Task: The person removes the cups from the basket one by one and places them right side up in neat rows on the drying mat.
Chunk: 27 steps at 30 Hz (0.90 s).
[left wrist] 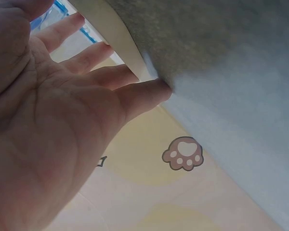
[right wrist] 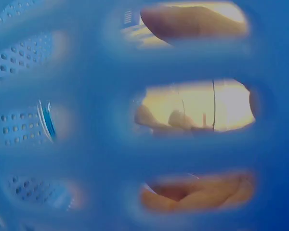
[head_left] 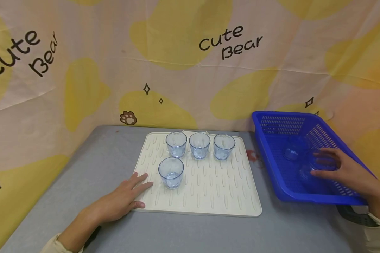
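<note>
On the left edge of the white draining mat point(head_left: 215, 196), my left hand point(head_left: 121, 198) rests with fingers spread, close beside a clear bluish glass point(head_left: 171, 174). Behind that glass, three similar ones stand in a row: a left glass point(head_left: 176, 144), a middle glass point(head_left: 200, 146) and a right glass point(head_left: 223, 147). My right hand point(head_left: 345, 172) reaches into the blue plastic basket point(head_left: 272, 172), thumb and fingers round a glass point(head_left: 307, 172). Another glass point(head_left: 291, 153) lies farther back in the basket. Through the basket's slots, the right wrist view shows parts of the right hand's fingers point(right wrist: 197, 195).
The grey table point(head_left: 82, 175) ends against a patterned cloth backdrop point(head_left: 183, 70). The basket stands to the right of the mat, its raised rim between the mat and the glasses inside. A reddish mark point(head_left: 252, 155) shows on the table between mat and basket.
</note>
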Available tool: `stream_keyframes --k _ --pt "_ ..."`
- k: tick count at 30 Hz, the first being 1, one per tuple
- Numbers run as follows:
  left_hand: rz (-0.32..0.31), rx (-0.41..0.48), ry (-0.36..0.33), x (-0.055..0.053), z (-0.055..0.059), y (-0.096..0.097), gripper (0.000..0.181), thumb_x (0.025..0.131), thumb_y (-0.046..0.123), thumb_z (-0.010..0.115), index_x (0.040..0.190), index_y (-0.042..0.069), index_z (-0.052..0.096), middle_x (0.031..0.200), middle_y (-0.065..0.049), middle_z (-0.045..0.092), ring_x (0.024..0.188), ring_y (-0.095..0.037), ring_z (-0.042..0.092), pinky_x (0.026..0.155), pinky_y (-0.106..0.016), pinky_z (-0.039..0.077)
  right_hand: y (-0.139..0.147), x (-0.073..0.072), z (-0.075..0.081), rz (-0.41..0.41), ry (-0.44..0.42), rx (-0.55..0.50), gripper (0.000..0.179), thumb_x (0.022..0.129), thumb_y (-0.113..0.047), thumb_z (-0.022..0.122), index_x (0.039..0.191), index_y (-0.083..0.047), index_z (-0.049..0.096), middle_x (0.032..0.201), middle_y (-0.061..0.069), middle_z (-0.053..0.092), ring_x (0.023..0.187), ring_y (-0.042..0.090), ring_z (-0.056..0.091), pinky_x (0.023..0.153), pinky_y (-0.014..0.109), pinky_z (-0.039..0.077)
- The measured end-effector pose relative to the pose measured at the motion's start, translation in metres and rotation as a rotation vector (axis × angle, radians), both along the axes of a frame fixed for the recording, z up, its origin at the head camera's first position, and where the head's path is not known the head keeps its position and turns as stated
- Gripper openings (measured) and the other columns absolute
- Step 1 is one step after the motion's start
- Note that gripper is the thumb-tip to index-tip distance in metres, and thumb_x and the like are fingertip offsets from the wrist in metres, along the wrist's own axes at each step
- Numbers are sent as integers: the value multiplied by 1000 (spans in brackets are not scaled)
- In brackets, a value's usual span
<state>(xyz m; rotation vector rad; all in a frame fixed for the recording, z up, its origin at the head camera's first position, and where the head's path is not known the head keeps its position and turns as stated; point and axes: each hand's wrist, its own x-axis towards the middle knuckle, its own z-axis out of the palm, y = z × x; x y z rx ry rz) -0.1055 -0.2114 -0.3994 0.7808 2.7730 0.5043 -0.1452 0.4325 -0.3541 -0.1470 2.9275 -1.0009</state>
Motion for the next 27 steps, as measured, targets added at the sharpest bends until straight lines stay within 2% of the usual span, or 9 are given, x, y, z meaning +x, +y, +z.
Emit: stream_keyframes --k 1,3,5,7,9,12,17,24,27 --pt "2 2 -1 0 0 0 62 94 37 63 149 14 45 161 -17 32 148 -50 23 111 -70 26 -1 0 1 -3 -9 6 90 89 -23 76 151 8 17 137 20 47 96 -27 36 69 8 45" --pt "5 6 -2 1 0 -1 62 94 38 63 149 14 45 161 -17 32 148 -50 23 111 -70 26 -4 0 4 -3 -33 18 93 91 -26 74 153 8 14 145 33 39 105 -11 49 69 8 44" --pt "9 9 -10 1 0 -1 63 94 39 63 149 15 45 161 -16 32 148 -50 23 111 -70 25 -7 1 7 -8 -54 26 93 93 -29 71 155 7 11 147 37 35 115 14 55 69 8 44" --pt "11 15 -13 1 0 -1 62 95 38 63 149 14 45 161 -16 31 148 -50 22 112 -70 25 -9 2 10 -16 -54 35 92 94 -30 70 155 6 12 147 37 35 114 19 55 68 8 44" --pt "10 17 -14 1 0 -2 62 95 38 63 149 15 45 161 -16 31 148 -50 22 112 -70 25 -11 3 12 -23 -42 41 90 94 -31 69 155 6 14 147 37 37 110 13 55 68 8 43" --pt "0 14 0 1 0 -2 62 95 35 63 149 13 45 161 -17 32 148 -50 23 112 -70 25 -13 3 13 -33 -13 47 88 94 -30 70 155 4 17 145 36 40 102 -10 44 67 9 44" --pt "-8 4 7 0 -1 -3 62 95 36 63 149 13 45 161 -17 32 148 -50 23 112 -70 26 -16 4 15 -31 9 32 88 94 -29 70 156 4 17 145 36 40 97 -24 34 66 8 44" --pt "-6 7 -9 0 -2 -2 63 95 39 63 150 15 44 161 -16 31 148 -50 22 112 -70 25 -24 4 15 -50 -5 15 91 93 -31 70 157 1 14 147 35 39 101 -11 45 67 7 42" --pt "-4 7 -8 0 -2 -2 63 95 39 63 150 15 44 161 -16 31 149 -50 21 112 -70 24 -29 5 14 -49 16 -6 90 93 -30 71 157 0 16 146 33 40 98 -19 42 68 7 43"
